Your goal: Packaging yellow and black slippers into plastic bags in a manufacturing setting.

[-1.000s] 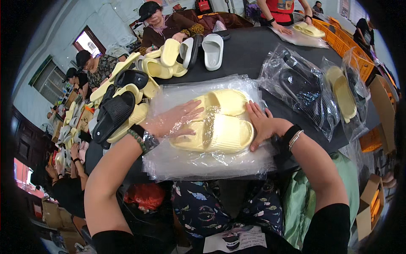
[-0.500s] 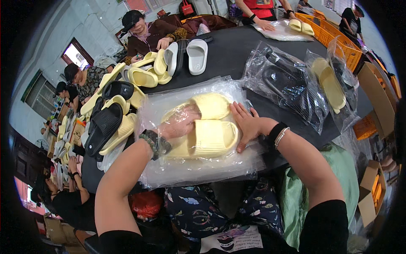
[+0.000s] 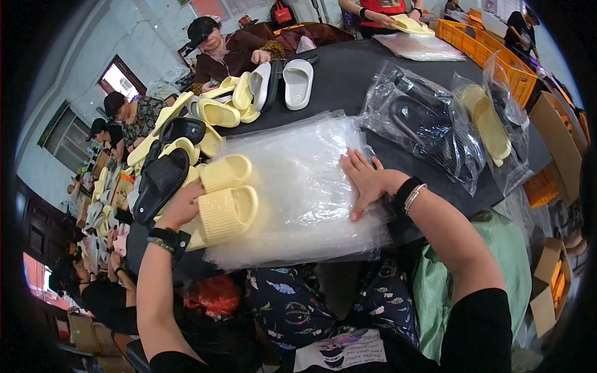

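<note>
My left hand [image 3: 179, 205] grips a pair of pale yellow slide slippers [image 3: 228, 215] by the sole ends, its fingers partly hidden behind them. The pair lies side by side over the left part of a stack of clear plastic bags [image 3: 305, 177], openings facing right. At the stack's right edge my right hand [image 3: 364, 183] presses flat on the plastic with fingers spread, holding nothing. A black slipper [image 3: 163, 185] from the pile lies just beyond my left hand.
Yellow, black and white slippers [image 3: 219, 114] pile along the table's left side. Bagged black slippers [image 3: 429, 124] and a bagged yellow pair [image 3: 486, 124] lie at right. Co-workers sit at far left; another person's hands hold a yellow slipper [image 3: 411, 25] by an orange crate [image 3: 491, 56].
My left hand has moved left with the yellow slippers, which lay within the top bag and are now clear of its middle. My right hand stays. The far person has lifted a slipper.
</note>
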A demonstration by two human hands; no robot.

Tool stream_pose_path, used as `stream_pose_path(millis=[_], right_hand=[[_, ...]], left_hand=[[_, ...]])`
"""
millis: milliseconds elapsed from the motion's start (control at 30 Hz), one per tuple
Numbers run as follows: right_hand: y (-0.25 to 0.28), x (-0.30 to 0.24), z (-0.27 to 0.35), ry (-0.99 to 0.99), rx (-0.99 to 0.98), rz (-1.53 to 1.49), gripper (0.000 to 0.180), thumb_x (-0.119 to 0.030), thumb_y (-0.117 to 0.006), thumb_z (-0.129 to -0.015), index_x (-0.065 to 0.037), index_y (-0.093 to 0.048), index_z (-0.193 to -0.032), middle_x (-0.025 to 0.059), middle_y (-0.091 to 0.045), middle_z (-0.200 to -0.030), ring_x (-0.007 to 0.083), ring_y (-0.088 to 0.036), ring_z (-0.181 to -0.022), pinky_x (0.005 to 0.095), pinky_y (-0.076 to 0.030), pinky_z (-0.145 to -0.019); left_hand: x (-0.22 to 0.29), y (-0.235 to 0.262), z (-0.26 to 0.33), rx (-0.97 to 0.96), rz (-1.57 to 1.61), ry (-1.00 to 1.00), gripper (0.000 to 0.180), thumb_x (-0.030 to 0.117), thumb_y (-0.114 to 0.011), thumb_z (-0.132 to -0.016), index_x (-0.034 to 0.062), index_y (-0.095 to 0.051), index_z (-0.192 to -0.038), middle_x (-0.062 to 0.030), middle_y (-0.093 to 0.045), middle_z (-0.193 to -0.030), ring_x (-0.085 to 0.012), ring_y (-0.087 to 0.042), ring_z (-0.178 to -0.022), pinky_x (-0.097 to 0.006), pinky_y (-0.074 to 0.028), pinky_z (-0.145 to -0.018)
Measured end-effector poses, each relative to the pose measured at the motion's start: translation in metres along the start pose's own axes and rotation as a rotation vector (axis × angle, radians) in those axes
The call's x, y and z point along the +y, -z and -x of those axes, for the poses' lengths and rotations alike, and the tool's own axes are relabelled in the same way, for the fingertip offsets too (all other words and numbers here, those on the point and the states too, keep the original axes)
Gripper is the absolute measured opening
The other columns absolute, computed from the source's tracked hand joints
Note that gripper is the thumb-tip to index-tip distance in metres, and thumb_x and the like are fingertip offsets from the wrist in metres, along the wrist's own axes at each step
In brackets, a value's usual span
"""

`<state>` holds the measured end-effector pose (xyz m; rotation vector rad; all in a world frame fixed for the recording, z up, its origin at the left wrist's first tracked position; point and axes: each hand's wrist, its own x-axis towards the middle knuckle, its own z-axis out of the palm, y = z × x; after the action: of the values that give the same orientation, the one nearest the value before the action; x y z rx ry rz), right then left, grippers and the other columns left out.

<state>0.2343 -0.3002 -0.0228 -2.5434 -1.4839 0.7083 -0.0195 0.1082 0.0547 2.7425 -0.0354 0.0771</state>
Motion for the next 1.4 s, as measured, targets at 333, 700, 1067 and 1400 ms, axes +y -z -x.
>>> stream_pose_path(millis=[333,700,1067,1400], right_hand=[[-0.004,0.002,-0.004,0.022,0.040,0.024,0.158,-0.068,-0.085,-0.039,-0.006,0.007,-0.152,0.0251,0.010,-0.157,0.0347,0.012,-0.147,0.0583,-0.001,-0.114],[0.001,-0.036,0.042,-0.141,0.189,0.030,0.144,-0.051,-0.089,-0.048,-0.005,-0.002,-0.153,0.0240,0.002,-0.158,0.0409,0.002,-0.146,0.0600,-0.013,-0.113],[-0.054,-0.032,0.081,0.125,0.430,-0.143,0.096,-0.042,-0.075,-0.077,-0.003,-0.023,-0.148,0.0244,-0.026,-0.151,0.0420,-0.017,-0.143,0.0534,-0.024,-0.113],[-0.028,-0.051,0.107,-0.101,0.734,-0.017,0.089,-0.022,-0.079,-0.072,0.000,-0.029,-0.143,0.0229,-0.039,-0.142,0.0381,-0.032,-0.136,0.0504,-0.031,-0.107]], left_hand=[[0.094,0.114,0.028,0.617,-0.535,0.270,0.018,0.005,-0.057,-0.077,-0.0010,-0.065,-0.092,-0.0199,-0.066,-0.085,-0.0378,-0.063,-0.079,-0.040,-0.049,-0.069],[0.169,-0.071,-0.083,0.384,-0.275,-0.343,0.012,0.010,-0.057,-0.071,-0.0007,-0.061,-0.068,-0.0196,-0.059,-0.071,-0.0388,-0.058,-0.071,-0.048,-0.047,-0.067],[0.187,-0.093,-0.119,0.218,-0.354,-0.155,0.011,0.009,-0.055,-0.069,-0.0013,-0.060,-0.068,-0.0196,-0.061,-0.076,-0.0385,-0.060,-0.076,-0.048,-0.049,-0.071],[0.220,-0.086,-0.143,0.295,-0.401,-0.153,0.012,0.009,-0.057,-0.070,-0.0017,-0.062,-0.070,-0.0191,-0.064,-0.077,-0.0363,-0.062,-0.076,-0.045,-0.051,-0.073]])
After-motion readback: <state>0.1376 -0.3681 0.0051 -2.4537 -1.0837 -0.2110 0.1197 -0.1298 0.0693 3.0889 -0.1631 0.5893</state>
